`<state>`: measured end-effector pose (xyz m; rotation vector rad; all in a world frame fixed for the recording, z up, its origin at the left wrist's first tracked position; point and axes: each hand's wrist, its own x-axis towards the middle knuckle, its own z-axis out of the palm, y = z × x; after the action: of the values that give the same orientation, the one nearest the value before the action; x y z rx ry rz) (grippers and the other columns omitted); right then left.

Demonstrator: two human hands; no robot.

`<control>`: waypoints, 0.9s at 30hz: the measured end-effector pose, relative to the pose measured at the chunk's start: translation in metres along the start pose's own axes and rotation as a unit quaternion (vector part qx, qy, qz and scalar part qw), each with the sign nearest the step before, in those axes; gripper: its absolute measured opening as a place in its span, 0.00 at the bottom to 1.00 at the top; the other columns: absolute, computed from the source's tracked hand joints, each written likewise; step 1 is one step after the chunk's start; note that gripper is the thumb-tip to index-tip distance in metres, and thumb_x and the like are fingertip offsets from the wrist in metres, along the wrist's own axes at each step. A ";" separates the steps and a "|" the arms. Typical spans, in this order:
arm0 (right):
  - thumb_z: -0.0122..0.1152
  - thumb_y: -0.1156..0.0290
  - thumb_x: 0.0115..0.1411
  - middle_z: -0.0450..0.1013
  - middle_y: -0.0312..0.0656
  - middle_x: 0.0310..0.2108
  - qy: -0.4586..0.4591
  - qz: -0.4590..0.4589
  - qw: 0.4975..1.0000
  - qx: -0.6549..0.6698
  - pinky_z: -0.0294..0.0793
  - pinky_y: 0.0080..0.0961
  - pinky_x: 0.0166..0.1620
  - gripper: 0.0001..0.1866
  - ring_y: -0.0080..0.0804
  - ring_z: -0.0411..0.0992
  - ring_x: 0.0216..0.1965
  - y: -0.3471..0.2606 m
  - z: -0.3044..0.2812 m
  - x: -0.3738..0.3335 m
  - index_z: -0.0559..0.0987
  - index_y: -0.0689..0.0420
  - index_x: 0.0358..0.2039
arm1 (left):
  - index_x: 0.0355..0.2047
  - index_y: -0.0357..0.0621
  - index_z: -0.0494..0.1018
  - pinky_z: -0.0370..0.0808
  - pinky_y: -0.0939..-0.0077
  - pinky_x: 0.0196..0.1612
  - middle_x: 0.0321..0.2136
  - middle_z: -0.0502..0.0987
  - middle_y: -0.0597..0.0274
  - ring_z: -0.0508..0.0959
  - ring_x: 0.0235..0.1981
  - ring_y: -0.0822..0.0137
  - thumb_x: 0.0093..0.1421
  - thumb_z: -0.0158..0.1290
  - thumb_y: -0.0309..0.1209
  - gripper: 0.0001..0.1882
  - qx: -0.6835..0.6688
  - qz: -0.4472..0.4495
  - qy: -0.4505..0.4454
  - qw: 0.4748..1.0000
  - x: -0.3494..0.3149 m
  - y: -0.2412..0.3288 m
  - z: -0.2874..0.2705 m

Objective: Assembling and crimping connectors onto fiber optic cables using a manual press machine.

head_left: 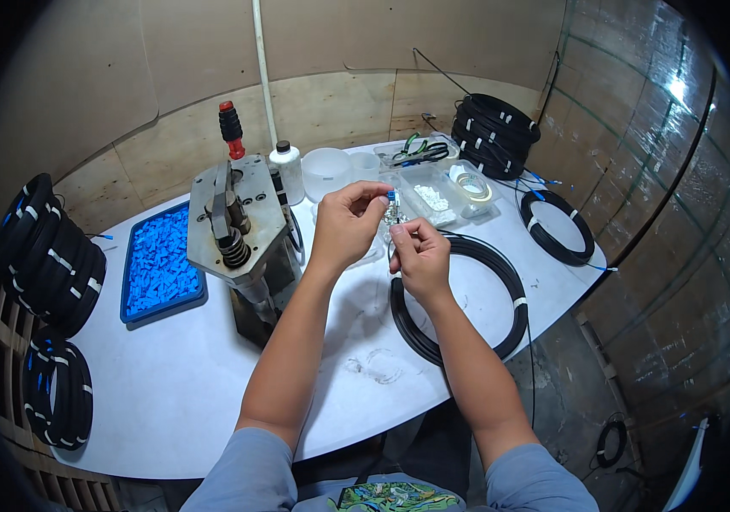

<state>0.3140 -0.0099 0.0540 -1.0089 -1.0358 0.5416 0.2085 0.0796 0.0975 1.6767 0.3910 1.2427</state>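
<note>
Grey sleeves (245, 478) foremost, your left fingers (372, 188) pinch a blue piece (391, 195); your right fingers (402, 240) curl closed (contents unclear): steady both.

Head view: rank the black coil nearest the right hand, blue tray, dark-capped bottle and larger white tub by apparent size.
1. Black coil
2. Blue tray
3. Tub and bottle: too alike to rank.

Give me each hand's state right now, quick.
Left hand: closed, apparently pinching a small blue piece at the fingertips.
Right hand: closed in a pinch; what it holds cannot be told.
</note>
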 end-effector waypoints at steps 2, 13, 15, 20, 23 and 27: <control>0.57 0.69 0.63 0.68 0.30 0.15 0.000 0.006 1.000 -0.013 0.64 0.13 0.18 0.09 0.13 0.66 0.14 -0.001 0.000 0.000 0.72 0.60 0.28 | 0.36 0.35 0.79 0.73 0.82 0.33 0.26 0.80 0.60 0.77 0.27 0.77 0.56 0.53 0.25 0.09 -0.003 0.002 -0.001 1.000 0.000 -0.001 0.000; 0.57 0.69 0.63 0.68 0.31 0.15 0.006 0.004 1.000 -0.009 0.64 0.13 0.18 0.09 0.14 0.66 0.14 0.001 0.000 0.001 0.72 0.59 0.28 | 0.37 0.36 0.79 0.74 0.81 0.34 0.27 0.81 0.59 0.78 0.29 0.76 0.55 0.54 0.25 0.10 0.004 -0.003 -0.004 1.000 0.000 0.002 0.000; 0.57 0.69 0.63 0.68 0.31 0.15 0.006 0.006 1.000 -0.009 0.63 0.13 0.18 0.09 0.14 0.66 0.14 0.000 0.000 0.001 0.72 0.59 0.28 | 0.38 0.36 0.79 0.73 0.83 0.34 0.27 0.80 0.61 0.77 0.29 0.77 0.56 0.54 0.24 0.10 0.004 -0.004 -0.008 1.000 0.000 0.003 -0.001; 0.56 0.69 0.63 0.68 0.30 0.14 0.002 0.004 1.000 -0.006 0.63 0.13 0.18 0.09 0.14 0.66 0.14 0.000 0.000 0.001 0.72 0.59 0.28 | 0.38 0.35 0.79 0.72 0.84 0.33 0.28 0.80 0.63 0.76 0.30 0.79 0.56 0.55 0.23 0.09 0.001 -0.013 -0.011 1.000 -0.001 0.005 -0.002; 0.56 0.69 0.63 0.68 0.30 0.14 0.005 0.003 1.000 -0.014 0.63 0.13 0.18 0.09 0.13 0.66 0.14 0.000 -0.001 0.001 0.72 0.59 0.28 | 0.38 0.35 0.79 0.72 0.84 0.33 0.28 0.80 0.63 0.76 0.30 0.79 0.56 0.56 0.23 0.09 -0.004 -0.018 -0.018 1.000 -0.001 0.006 -0.002; 0.56 0.69 0.63 0.68 0.30 0.14 0.003 0.004 1.000 -0.010 0.63 0.13 0.18 0.09 0.13 0.66 0.14 -0.001 -0.001 0.001 0.72 0.59 0.28 | 0.38 0.35 0.79 0.72 0.85 0.32 0.28 0.80 0.64 0.76 0.30 0.79 0.56 0.56 0.23 0.09 0.002 -0.014 -0.016 1.000 -0.001 0.005 -0.001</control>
<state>0.3154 -0.0096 0.0548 -1.0324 -1.0332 0.5356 0.2057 0.0771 0.1006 1.6872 0.3954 1.1940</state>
